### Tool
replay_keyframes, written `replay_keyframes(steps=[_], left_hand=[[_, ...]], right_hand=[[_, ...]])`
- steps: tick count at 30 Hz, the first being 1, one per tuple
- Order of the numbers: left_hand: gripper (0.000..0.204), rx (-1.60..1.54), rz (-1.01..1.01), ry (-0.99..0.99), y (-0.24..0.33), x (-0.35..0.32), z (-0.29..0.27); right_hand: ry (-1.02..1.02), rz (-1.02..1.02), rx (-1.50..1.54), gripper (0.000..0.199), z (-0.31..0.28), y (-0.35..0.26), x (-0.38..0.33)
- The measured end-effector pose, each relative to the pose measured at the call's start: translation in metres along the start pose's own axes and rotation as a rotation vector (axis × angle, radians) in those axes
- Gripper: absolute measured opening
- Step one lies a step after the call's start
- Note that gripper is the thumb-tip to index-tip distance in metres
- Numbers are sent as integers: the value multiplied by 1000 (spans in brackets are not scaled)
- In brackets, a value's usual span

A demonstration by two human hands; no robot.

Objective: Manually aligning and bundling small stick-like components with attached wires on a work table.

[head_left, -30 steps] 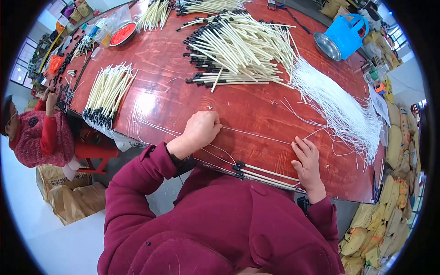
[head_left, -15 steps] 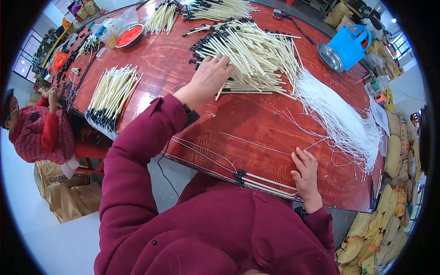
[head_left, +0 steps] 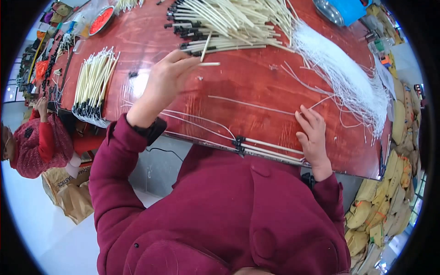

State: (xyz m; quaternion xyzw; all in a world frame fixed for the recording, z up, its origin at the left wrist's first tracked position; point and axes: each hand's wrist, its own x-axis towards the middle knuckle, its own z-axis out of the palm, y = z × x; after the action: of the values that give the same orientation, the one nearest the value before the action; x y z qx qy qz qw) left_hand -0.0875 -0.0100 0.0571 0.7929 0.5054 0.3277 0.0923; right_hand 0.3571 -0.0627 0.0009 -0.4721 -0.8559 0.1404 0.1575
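Observation:
Near the large pile of cream sticks (head_left: 238,18), many with black ends, my left hand (head_left: 167,78) is closed on two cream sticks (head_left: 209,64). One stick points up from the fingers, the other to the right; their far ends are hidden in the hand. My right hand (head_left: 314,137) lies on the table with fingers stretched and apart. Its fingertips rest at a thin white cord (head_left: 252,106) that runs leftward across the wood. Close to my body, several cream sticks (head_left: 272,147) with black end pieces (head_left: 238,144) lie along the table edge, white cords trailing left from them.
A fan of white cords (head_left: 339,68) spreads over the right of the red table (head_left: 215,85). At left stands a bundle of cream sticks (head_left: 96,80). Farther back are a bowl of red bits (head_left: 101,20), a metal bowl (head_left: 329,11) and a blue bag (head_left: 350,9). A co-worker (head_left: 41,142) sits at left.
My left hand has drawn back from the pile, toward me and to the left, with two cream sticks in it. My right hand stays by the cord. The whole view has shifted.

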Motion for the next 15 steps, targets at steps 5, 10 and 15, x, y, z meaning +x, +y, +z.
replay_keyframes(steps=[5,10,15], left_hand=[[18,-20,-177,-95,-9,-59,3],[19,-52,-245,-128,-6,-78,7],[20,-98,-253,-121,-3,-76,13]], right_hand=[[10,-7,-17,57,0,2,5],[2,12,-15,57,0,-3,2],[-7,20,-19,58,1,-3,0]])
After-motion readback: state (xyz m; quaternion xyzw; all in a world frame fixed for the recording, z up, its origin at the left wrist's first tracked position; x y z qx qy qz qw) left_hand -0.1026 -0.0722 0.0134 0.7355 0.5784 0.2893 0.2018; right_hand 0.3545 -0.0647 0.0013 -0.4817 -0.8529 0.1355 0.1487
